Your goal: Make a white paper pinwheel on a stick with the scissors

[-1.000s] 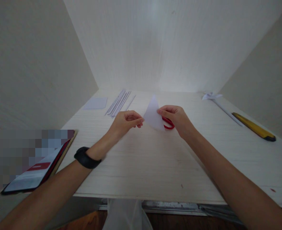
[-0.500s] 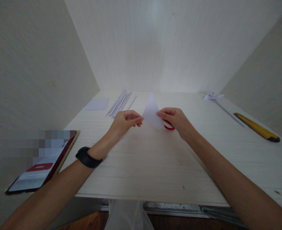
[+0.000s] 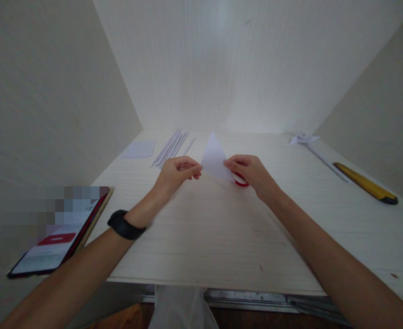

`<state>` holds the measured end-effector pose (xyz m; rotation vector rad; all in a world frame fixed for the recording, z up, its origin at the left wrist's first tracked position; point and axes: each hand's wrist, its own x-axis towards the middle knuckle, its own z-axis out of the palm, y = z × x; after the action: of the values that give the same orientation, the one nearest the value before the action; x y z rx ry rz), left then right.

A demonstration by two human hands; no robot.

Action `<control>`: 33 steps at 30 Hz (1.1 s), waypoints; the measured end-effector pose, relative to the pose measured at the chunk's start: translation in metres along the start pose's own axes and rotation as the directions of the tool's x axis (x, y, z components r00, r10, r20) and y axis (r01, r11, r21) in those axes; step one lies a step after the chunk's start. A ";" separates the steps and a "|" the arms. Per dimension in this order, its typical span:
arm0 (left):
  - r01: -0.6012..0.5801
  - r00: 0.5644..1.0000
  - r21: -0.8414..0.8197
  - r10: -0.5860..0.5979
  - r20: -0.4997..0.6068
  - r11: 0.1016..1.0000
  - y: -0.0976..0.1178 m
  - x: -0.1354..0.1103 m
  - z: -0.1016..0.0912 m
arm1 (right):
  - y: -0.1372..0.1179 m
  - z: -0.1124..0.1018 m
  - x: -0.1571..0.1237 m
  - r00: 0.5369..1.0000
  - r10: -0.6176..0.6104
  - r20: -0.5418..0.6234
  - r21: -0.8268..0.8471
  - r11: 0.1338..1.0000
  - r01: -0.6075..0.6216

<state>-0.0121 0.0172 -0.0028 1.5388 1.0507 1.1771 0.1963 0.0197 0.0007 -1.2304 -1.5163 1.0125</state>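
A white triangular piece of paper (image 3: 214, 160) is held upright above the middle of the pale wooden table (image 3: 222, 228). My left hand (image 3: 176, 173) pinches its left corner with curled fingers. My right hand (image 3: 251, 172) pinches its right lower edge. A red-handled pair of scissors (image 3: 241, 181) lies on the table just behind and under my right hand, mostly hidden. A black band sits on my left wrist.
Several thin paper strips (image 3: 172, 148) and a small white sheet (image 3: 139, 149) lie at the back left. A paper pinwheel on a stick (image 3: 311, 146) and a yellow utility knife (image 3: 364, 188) lie at the right. A phone (image 3: 55, 242) rests at the left edge. Walls enclose three sides.
The paper triangle has shifted slightly left and up between my hands. Both hands stay pinched on it.
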 end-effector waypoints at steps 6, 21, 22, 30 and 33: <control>-0.016 0.999 0.019 0.017 -0.038 1.000 0.002 0.001 -0.003 | 0.002 0.000 0.001 1.000 -0.002 -0.020 0.015 1.000 0.002; -0.044 0.994 0.053 0.050 -0.100 0.998 0.005 0.000 -0.004 | 0.002 -0.001 0.001 1.000 0.022 -0.007 0.000 1.000 -0.022; -0.048 0.993 0.049 0.053 -0.102 0.998 0.005 0.001 -0.004 | 0.002 -0.001 0.000 1.000 0.027 -0.014 0.006 1.000 -0.027; -0.041 0.995 0.055 0.046 -0.090 0.998 0.000 0.001 -0.005 | 0.001 -0.002 0.000 0.999 0.047 -0.010 0.003 0.999 -0.047; -0.029 0.994 0.043 0.034 -0.107 0.999 0.000 0.002 -0.006 | 0.003 -0.002 0.001 0.998 0.058 0.027 0.027 0.998 -0.059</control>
<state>-0.0175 0.0199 -0.0019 1.5427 1.1314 1.2792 0.1990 0.0209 -0.0014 -1.2523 -1.4888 1.0887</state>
